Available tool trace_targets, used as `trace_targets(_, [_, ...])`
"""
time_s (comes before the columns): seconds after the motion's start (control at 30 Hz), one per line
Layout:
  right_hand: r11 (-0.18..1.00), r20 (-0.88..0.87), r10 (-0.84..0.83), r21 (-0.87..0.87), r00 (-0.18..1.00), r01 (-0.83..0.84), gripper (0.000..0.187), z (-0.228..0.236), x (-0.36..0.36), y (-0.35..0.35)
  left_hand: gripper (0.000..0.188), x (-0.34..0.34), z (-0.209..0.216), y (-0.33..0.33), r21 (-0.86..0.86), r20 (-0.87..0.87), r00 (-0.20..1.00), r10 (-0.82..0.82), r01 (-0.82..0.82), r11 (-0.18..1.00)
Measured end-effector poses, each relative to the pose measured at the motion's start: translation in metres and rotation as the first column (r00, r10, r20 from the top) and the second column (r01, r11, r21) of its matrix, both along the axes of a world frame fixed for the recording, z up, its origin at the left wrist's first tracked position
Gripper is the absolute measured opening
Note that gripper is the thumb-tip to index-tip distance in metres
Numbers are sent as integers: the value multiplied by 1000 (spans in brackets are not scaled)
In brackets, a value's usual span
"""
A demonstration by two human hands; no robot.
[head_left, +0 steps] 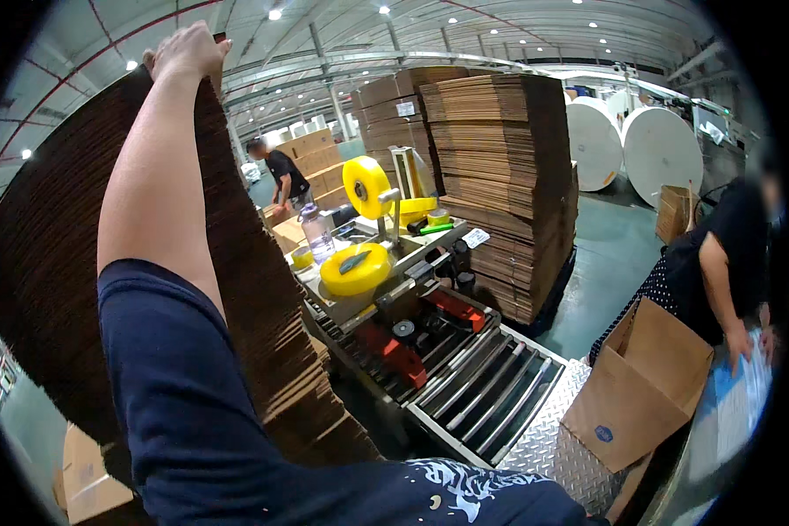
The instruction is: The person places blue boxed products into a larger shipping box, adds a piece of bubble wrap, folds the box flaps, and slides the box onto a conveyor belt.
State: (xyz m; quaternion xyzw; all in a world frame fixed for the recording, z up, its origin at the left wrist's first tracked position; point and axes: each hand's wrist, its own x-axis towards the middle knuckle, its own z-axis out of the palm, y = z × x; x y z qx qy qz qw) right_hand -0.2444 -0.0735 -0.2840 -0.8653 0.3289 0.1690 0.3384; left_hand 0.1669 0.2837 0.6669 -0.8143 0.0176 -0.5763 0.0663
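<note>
Left hand (187, 50) atop cardboard stack (53, 254) edge, roller conveyor (482, 386) alongside.

Bright, even light comes from round ceiling lamps (274, 13) set in rows across the hall roof, and daylight adds a pale glow at the far end. Shadows are soft; the face of the tall cardboard stack (53, 263) on the left sits in shade. The metal plate (548, 438) by the roller conveyor (482, 386) shows mild glare. The fisheye lens bends straight roof beams and leaves black corners. Things near the rim, especially on the right, look blurred, and distant parts lack fine detail.
</note>
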Motion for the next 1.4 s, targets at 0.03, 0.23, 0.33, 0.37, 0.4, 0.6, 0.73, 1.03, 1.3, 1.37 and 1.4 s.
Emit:
trace_targets(0.03, [1000, 10, 23, 4, 1000, -23, 39, -10, 8, 12, 37, 1, -1, 2, 33, 45, 999, 25, -27, 999])
trace_targets(0.23, [991, -42, 129, 37, 991, -128, 38, -16, 24, 58, 25, 6, -10, 1, 381, 502, 841, -202, -4, 925])
trace_targets(0.33, [975, -47, 215, 72, 975, -212, 37, 49, 51, 76, 24, -60, -33, -23, 551, 508, 689, -518, 202, 810])
trace_targets(0.37, [971, -19, 230, 75, 973, -228, 36, 76, 63, 80, 24, -84, -39, -35, 587, 444, 672, -592, 282, 759])
trace_targets(0.4, [987, -15, 151, 55, 988, -150, 36, 107, 46, 70, 24, -89, -59, -62, 594, 361, 617, -699, 426, 682])
trace_targets(0.6, [976, 708, -50, -114, 705, 184, 38, 334, 79, 48, 25, -237, -105, -136, 669, -32, 372, -928, 697, 257])
trace_targets(0.73, [943, 927, 139, -231, 348, 240, 73, 466, 31, 52, 27, -283, -120, -168, 572, -114, 197, -974, 814, 98])
trace_targets(1.03, [702, 598, 266, -658, 756, 273, 42, 541, -119, 5, 34, -82, -349, -249, -763, 394, -213, -894, 467, -447])
trace_targets(1.3, [341, 371, 251, -898, 894, 277, 41, 443, -96, -42, 68, -132, -552, -276, -674, -427, 159, -890, 600, 431])
trace_targets(1.37, [416, 324, 300, -891, 897, 183, 42, 453, -94, -11, 86, -111, -561, -274, -785, -276, 93, -957, 553, 280])
trace_targets(1.4, [484, 274, 267, -867, 924, 117, 42, 452, -108, -8, 97, -146, -539, -284, -811, -400, 38, -916, 451, 373])
